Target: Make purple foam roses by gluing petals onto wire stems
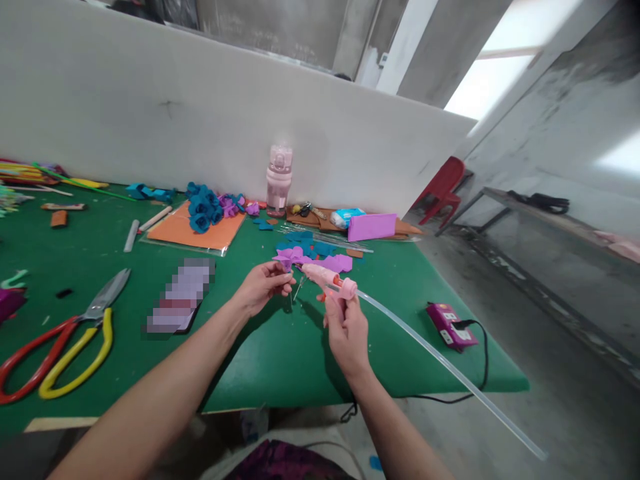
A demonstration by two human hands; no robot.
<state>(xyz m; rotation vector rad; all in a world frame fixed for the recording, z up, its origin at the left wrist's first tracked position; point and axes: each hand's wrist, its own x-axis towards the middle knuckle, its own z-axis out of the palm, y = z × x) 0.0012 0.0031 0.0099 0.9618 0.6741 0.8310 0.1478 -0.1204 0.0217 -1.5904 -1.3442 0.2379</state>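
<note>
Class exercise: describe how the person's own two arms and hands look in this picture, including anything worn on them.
Both forearms are bare, with no sleeves in view. The left hand and right hand wear no gloves. No rings, watch or bracelets show. Nails look short and unpainted, though small details are hard to tell.

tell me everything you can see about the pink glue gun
The pink glue gun looks like glossy plastic, small, with a short barrel and a grip. The right hand wraps its grip and holds it above the green table, nozzle pointing left toward the left hand, which pinches a purple felt piece beside the tip. A small red light glows on its side. A long clear glue stick juts from its back, slanting down to the right past the table edge.
</note>
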